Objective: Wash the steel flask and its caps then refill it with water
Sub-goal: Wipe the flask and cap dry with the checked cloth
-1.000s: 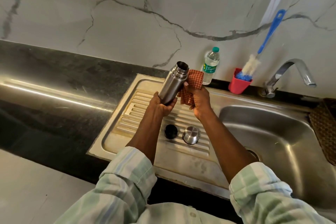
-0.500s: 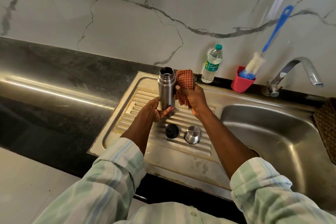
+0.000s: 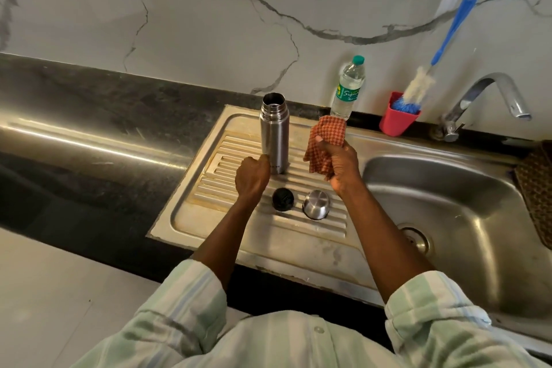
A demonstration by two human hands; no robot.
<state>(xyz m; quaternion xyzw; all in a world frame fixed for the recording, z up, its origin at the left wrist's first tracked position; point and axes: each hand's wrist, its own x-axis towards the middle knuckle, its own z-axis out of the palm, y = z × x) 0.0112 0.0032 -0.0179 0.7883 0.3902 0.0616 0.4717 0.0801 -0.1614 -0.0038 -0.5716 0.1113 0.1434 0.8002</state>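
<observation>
The steel flask (image 3: 274,131) stands upright and uncapped on the ribbed drainboard (image 3: 209,212) of the sink. My left hand (image 3: 251,175) grips its lower part from the left. My right hand (image 3: 340,164) is off to the flask's right, apart from it, and clutches an orange checked cloth (image 3: 324,140). In front of the flask lie the black inner cap (image 3: 282,199) and the steel outer cap (image 3: 316,204), side by side on the drainboard.
A plastic water bottle (image 3: 348,88) stands at the wall behind the cloth. A red cup (image 3: 397,121) holds a blue-handled bottle brush (image 3: 448,36). The tap (image 3: 490,98) arches over the sink basin (image 3: 448,218). A brown mat (image 3: 536,185) lies at the right edge. Black counter stretches left.
The flask went from tilted in the air, with the cloth wiping it, to upright on the drainboard. My right hand with the cloth has pulled away to the right.
</observation>
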